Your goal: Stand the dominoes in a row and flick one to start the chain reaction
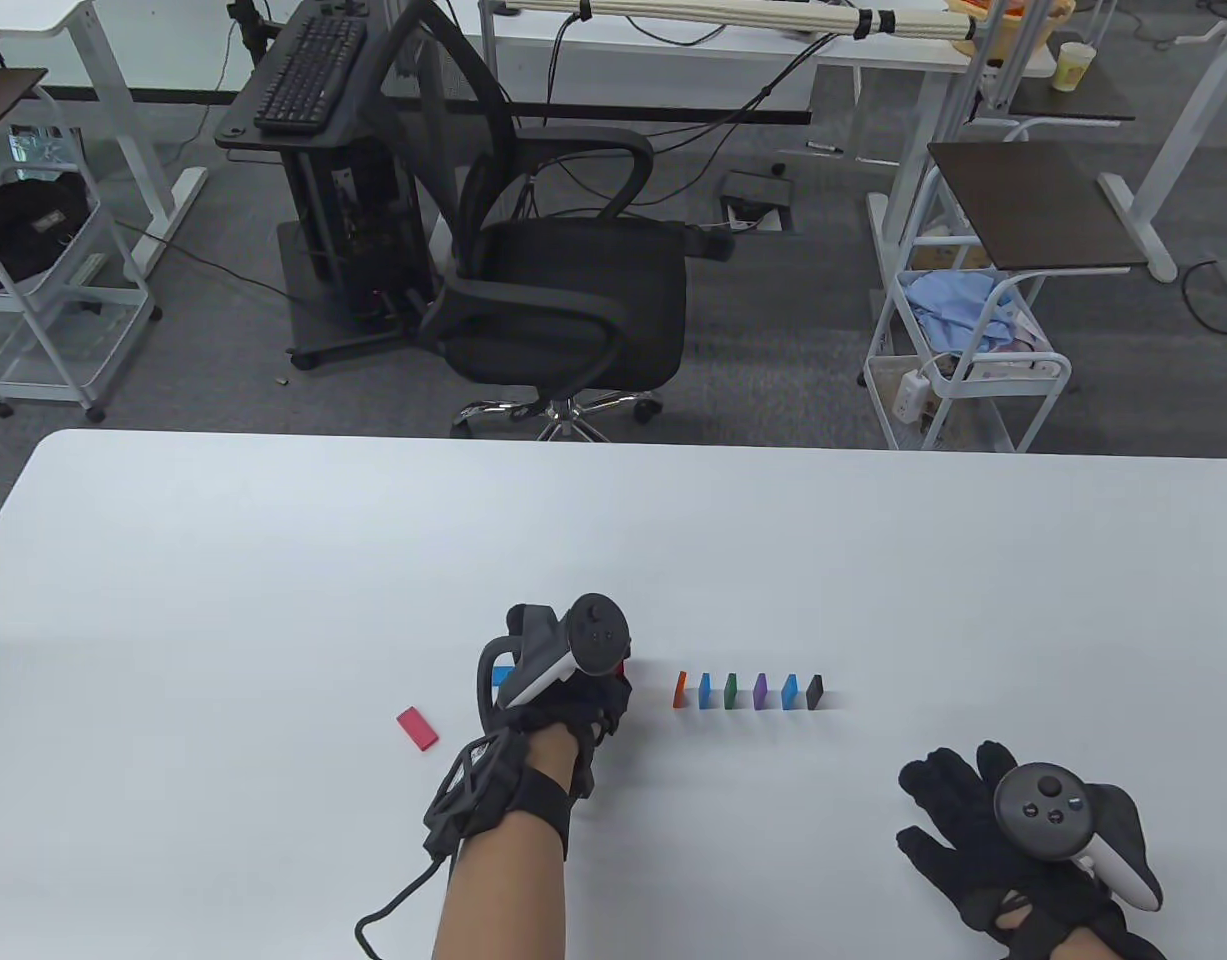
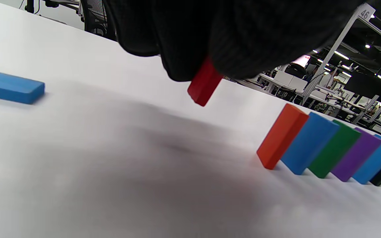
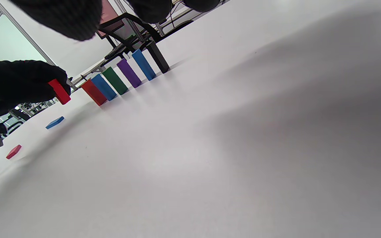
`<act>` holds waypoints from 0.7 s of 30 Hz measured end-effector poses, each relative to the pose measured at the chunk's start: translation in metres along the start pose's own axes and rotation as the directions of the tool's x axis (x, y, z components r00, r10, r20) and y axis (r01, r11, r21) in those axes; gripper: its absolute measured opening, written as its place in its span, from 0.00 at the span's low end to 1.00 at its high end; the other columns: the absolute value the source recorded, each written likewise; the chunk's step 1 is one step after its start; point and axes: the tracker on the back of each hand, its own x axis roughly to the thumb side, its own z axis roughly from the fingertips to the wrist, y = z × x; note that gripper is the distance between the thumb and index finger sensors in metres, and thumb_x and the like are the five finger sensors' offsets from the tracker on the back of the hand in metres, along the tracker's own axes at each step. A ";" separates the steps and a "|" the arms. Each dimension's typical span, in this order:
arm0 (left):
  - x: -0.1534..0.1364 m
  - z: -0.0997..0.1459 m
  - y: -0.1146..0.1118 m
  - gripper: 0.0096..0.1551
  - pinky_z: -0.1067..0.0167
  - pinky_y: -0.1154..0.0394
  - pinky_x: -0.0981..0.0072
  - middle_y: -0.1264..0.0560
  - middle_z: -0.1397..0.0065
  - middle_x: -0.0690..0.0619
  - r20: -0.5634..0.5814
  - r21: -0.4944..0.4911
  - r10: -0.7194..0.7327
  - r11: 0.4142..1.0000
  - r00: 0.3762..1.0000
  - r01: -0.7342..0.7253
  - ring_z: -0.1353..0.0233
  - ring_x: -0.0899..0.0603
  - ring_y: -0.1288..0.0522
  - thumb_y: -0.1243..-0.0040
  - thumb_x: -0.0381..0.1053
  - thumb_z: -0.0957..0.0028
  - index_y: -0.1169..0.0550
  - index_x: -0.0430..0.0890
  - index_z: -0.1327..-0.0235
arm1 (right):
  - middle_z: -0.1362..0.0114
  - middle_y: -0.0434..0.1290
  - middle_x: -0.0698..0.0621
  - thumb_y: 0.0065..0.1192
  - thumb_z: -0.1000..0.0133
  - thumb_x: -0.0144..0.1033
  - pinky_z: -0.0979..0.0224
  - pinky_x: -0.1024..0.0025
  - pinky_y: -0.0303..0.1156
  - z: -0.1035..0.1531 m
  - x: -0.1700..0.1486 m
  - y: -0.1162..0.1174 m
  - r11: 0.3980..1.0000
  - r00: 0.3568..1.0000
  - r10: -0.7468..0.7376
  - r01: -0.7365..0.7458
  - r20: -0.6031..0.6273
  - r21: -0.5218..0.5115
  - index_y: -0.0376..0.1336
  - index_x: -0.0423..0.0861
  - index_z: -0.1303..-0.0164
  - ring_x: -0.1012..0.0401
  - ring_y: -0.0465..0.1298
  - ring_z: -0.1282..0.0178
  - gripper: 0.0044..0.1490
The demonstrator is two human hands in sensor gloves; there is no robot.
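Note:
Several dominoes stand in a row on the white table (image 1: 273, 560): orange (image 1: 680, 689), blue (image 1: 705, 690), green (image 1: 731, 690), purple (image 1: 760, 690), blue (image 1: 790, 691) and black (image 1: 815, 691). My left hand (image 1: 613, 690) hovers just left of the row and pinches a red domino (image 2: 204, 83) above the table, tilted. The same red domino (image 3: 59, 91) shows in the right wrist view. A blue domino (image 2: 10, 87) lies flat behind the left hand. A pink-red domino (image 1: 417, 727) lies flat to the left. My right hand (image 1: 948, 800) rests flat on the table at the lower right, fingers spread.
An office chair (image 1: 563, 290) stands beyond the table's far edge, with carts and desks around it. A cable (image 1: 393, 905) trails from my left wrist over the table's near part.

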 end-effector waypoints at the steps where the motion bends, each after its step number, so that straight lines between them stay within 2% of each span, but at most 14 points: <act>1: 0.001 -0.001 -0.001 0.33 0.29 0.61 0.25 0.23 0.32 0.49 0.001 -0.002 0.000 1.000 1.000 0.000 0.24 0.40 0.31 0.30 0.51 0.55 0.32 0.50 0.38 | 0.14 0.38 0.43 0.54 0.41 0.58 0.25 0.36 0.20 0.000 0.000 0.000 1.000 1.000 0.000 0.000 0.000 0.001 0.44 0.53 0.23 0.40 0.21 0.23 0.42; 21: 0.010 -0.016 -0.028 0.32 0.29 0.61 0.25 0.23 0.32 0.49 0.024 -0.044 0.041 0.998 0.999 -0.040 0.24 0.40 0.31 0.30 0.50 0.54 0.32 0.51 0.37 | 0.14 0.38 0.43 0.54 0.41 0.58 0.25 0.36 0.21 0.000 0.000 0.000 1.000 1.000 0.001 -0.001 -0.004 0.007 0.44 0.53 0.23 0.40 0.21 0.23 0.42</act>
